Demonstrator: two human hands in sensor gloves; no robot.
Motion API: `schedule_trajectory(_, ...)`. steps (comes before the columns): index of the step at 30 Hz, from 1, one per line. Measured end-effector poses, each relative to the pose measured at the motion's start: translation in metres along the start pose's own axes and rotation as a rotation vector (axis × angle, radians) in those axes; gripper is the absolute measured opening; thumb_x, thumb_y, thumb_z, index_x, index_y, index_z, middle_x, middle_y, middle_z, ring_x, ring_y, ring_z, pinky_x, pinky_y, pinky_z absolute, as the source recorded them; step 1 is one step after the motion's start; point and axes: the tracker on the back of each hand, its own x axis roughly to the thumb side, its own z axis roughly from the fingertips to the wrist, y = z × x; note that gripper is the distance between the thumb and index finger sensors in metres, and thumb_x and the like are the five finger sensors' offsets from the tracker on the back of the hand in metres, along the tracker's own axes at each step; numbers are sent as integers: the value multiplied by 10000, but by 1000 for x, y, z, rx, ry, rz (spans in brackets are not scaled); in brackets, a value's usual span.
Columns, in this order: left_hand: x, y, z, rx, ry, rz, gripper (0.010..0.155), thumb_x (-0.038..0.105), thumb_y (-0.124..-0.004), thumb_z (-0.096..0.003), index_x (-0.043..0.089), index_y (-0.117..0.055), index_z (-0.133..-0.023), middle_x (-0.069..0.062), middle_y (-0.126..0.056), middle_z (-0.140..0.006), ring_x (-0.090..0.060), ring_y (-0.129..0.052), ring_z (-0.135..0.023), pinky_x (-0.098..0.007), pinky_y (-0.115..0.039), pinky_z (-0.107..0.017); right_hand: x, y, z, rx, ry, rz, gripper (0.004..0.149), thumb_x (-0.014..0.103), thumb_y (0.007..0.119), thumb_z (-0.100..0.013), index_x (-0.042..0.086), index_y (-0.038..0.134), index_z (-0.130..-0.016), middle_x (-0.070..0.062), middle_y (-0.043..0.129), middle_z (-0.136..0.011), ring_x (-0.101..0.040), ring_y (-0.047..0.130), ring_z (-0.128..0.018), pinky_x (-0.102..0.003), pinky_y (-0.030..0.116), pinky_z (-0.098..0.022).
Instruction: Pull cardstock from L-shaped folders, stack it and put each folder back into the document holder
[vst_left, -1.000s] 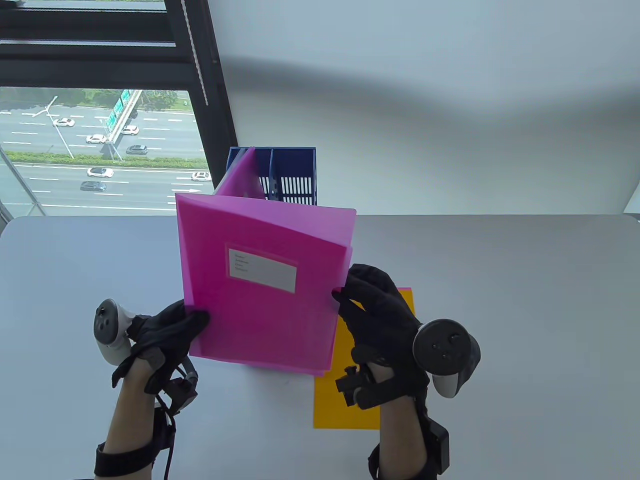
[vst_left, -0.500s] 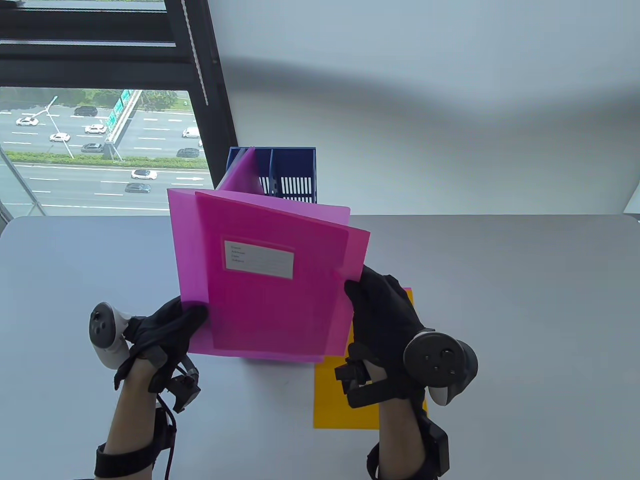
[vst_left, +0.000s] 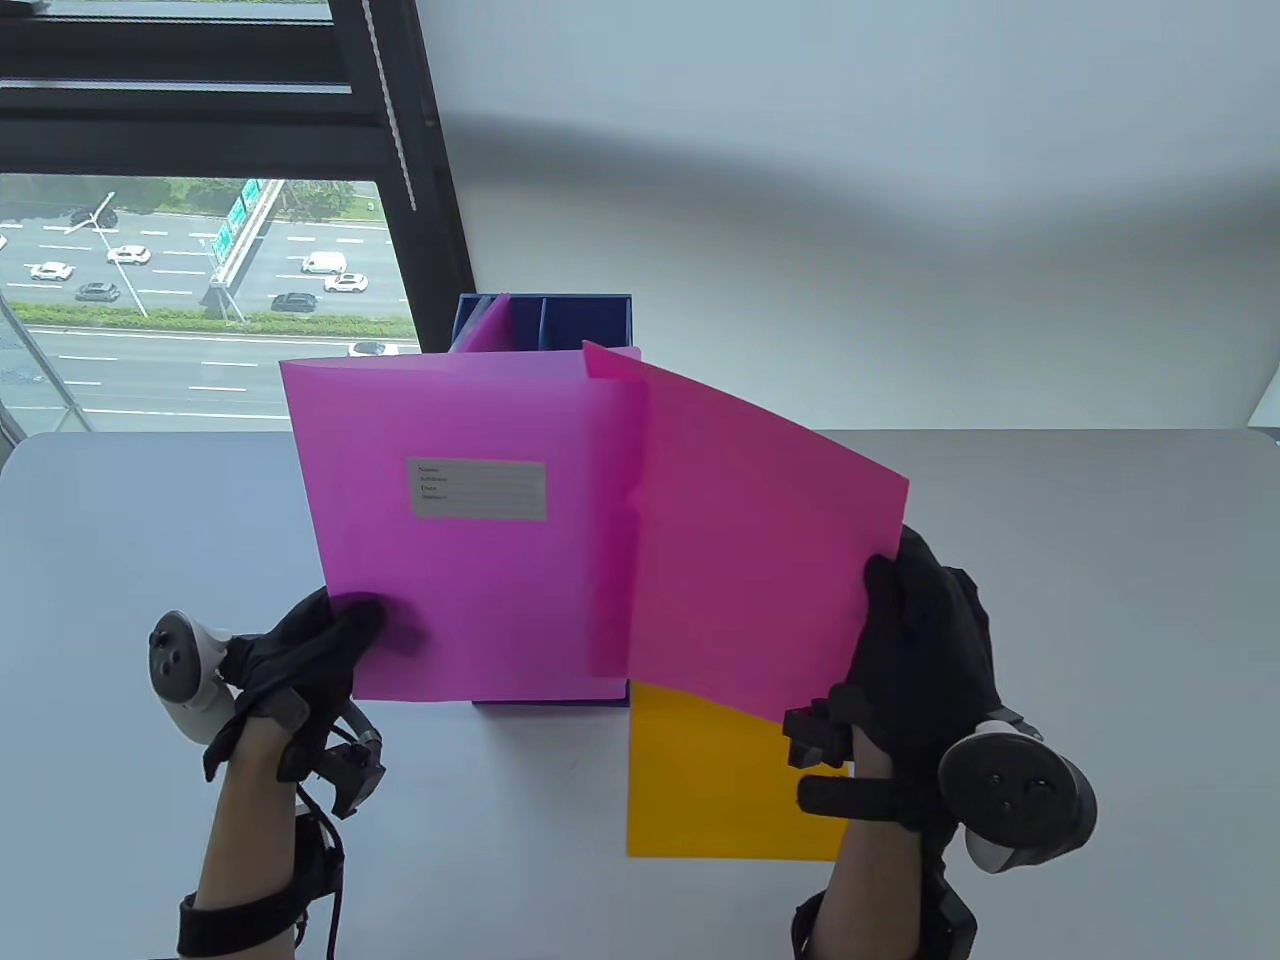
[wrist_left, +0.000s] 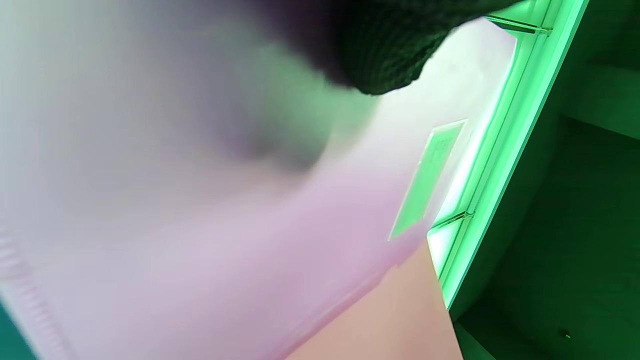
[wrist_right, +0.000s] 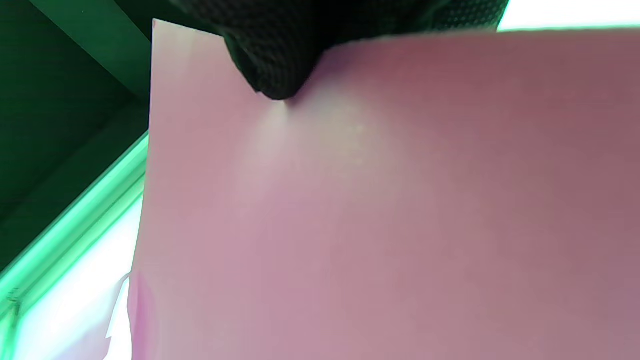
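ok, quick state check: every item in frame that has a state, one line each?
pink folder: held upright, empty half showing, left hand pinches its lower corner
pink cardstock: mostly pulled out of the folder, right hand grips its right edge
orange cardstock: flat on the table
blue document holder: upright, another pink folder in its left slot

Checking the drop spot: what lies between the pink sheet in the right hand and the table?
The orange sheet, flat under the pink sheet, in the table view.
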Motion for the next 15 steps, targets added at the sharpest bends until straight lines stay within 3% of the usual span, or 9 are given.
schedule_trajectory(5,1,5,2,32,-9,20,422,384,-760,-581,183,-859,-938,-40,-967,-791,-293,-1027,-628,-571,-665,-705,-14,-15,-5,-16,45,214,364,340,809,-599,310,802,-962,-19,947,-791,-136,948,-479,-487,641,-710)
schedule_trajectory(11,1,7,3,41,-12,20,421,385,-760,-581,183,-860,-938,-38,-967,-790,-292,-1027,-627,-570,-666,-705,-51,1,-12,260,276,250,375,333,815,-601,283,802,-973,-33,950,-786,-133,948,-457,-489,649,-700)
schedule_trajectory(15,1,7,3,43,-14,25,421,385,-761,-581,184,-860,-937,-39,-968,-790,-293,-1026,-627,-571,-666,-704,-88,27,-9,417,413,287,388,335,822,-598,269,797,-979,-31,953,-782,-131,949,-450,-485,654,-695)
